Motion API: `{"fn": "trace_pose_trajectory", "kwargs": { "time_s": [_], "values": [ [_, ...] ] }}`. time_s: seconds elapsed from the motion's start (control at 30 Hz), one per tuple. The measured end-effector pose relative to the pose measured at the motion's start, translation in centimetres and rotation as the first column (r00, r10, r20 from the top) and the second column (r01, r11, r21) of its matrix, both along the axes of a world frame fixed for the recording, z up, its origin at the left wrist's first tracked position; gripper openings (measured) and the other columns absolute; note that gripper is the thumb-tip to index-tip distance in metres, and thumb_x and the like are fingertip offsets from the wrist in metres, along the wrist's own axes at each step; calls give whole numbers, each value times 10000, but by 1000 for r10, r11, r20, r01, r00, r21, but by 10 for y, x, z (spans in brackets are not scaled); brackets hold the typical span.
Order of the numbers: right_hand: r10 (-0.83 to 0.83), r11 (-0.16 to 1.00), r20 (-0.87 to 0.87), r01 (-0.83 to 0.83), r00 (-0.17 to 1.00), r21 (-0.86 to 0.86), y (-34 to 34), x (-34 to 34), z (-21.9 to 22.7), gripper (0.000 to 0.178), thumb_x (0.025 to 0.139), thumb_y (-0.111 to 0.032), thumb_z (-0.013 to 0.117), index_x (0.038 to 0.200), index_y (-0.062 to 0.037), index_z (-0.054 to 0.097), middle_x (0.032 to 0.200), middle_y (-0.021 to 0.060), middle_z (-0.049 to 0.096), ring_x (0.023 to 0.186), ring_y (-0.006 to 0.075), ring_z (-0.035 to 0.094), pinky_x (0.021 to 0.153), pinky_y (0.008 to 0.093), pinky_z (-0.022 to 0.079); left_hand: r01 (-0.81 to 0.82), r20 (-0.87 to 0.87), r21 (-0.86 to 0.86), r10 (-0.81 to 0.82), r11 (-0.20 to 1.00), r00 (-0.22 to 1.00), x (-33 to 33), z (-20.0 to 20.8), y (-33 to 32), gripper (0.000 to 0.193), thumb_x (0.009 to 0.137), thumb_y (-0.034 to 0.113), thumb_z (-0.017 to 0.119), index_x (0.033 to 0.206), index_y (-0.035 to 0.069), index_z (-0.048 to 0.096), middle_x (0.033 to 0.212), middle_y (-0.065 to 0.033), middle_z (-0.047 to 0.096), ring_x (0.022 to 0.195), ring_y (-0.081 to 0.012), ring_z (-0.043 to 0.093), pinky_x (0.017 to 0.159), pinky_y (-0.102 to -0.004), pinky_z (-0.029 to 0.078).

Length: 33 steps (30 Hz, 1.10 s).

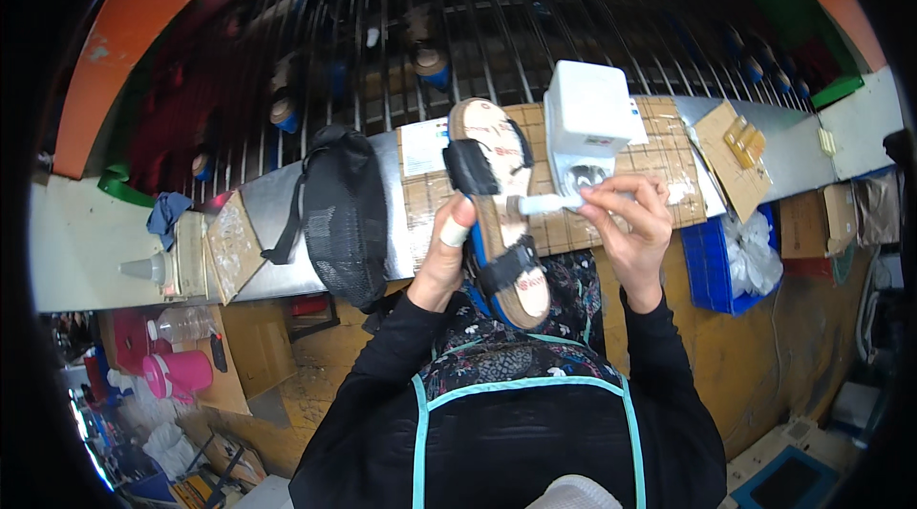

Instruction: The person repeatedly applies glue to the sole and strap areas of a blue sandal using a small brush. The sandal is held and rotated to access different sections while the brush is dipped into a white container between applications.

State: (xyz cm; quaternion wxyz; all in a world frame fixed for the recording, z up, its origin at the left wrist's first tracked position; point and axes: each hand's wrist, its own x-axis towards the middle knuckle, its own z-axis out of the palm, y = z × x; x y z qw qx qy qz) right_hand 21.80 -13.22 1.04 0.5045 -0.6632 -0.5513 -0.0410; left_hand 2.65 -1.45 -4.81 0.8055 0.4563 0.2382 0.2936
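Note:
My left hand, with a white wrap round its thumb, is closed on the near left side of a sandal. The sandal has black straps, a beige insole and a blue edge to its sole. It is held upright over the front of the bench. My right hand pinches a short pale tool with a brownish tip, like a small brush. Its tip meets the middle of the sandal, between the straps. Just behind the right fingers stands a white box-shaped container with a shiny round part low on its front.
Cardboard covers part of the metal bench, and a black mesh bag lies to the left. Beyond runs a rack of metal bars with several sandals on it. A blue crate stands at right, a pink jug at lower left.

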Motion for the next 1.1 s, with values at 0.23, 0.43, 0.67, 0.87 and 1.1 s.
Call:
{"fn": "trace_pose_trajectory", "kwargs": {
  "time_s": [0.23, 0.43, 0.67, 0.87, 1.1],
  "values": [
    [103, 994, -327, -108, 939, 3, 8, -31, -5, 172, 755, -97, 789, 921, -60, 762, 838, 16, 569, 706, 91, 539, 695, 241, 375, -33, -65, 157, 44, 987, 997, -19, 12, -9, 894, 762, 654, 669, 1239, -83, 499, 1098, -162, 634, 982, -204, 647, 878, -328, 527],
    [75, 997, -278, -78, 958, 2, 20, -38, -2, 166, 746, -116, 795, 907, -82, 767, 821, 9, 564, 692, 110, 496, 717, 261, 354, -35, -99, 249, 61, 968, 993, -33, 21, -11, 814, 770, 609, 686, 1187, -76, 548, 1087, -149, 635, 982, -190, 632, 874, -314, 504],
    [61, 998, -136, -59, 989, 16, 36, -34, 6, 158, 742, -127, 793, 895, -99, 767, 811, -2, 560, 714, 120, 502, 756, 292, 313, 8, -98, 304, 23, 953, 995, -41, 28, -8, 705, 811, 456, 692, 1253, -67, 525, 1143, -133, 611, 1049, -178, 569, 938, -306, 429],
    [121, 992, -67, -118, 990, 46, 40, -25, 9, 186, 715, -124, 805, 895, -109, 765, 812, -2, 570, 742, 122, 508, 759, 294, 307, 38, -69, 273, -20, 961, 997, -42, 31, -4, 710, 824, 479, 673, 1255, -67, 532, 1139, -146, 620, 1057, -196, 579, 936, -308, 440],
    [139, 987, -10, -138, 990, 77, 33, -16, 7, 212, 675, -119, 817, 881, -120, 767, 817, -3, 580, 741, 133, 505, 750, 304, 323, 66, -109, 205, -44, 977, 993, -35, 37, 2, 836, 750, 610, 668, 1194, -86, 539, 1060, -162, 646, 956, -207, 650, 872, -315, 513]
  ]
}}
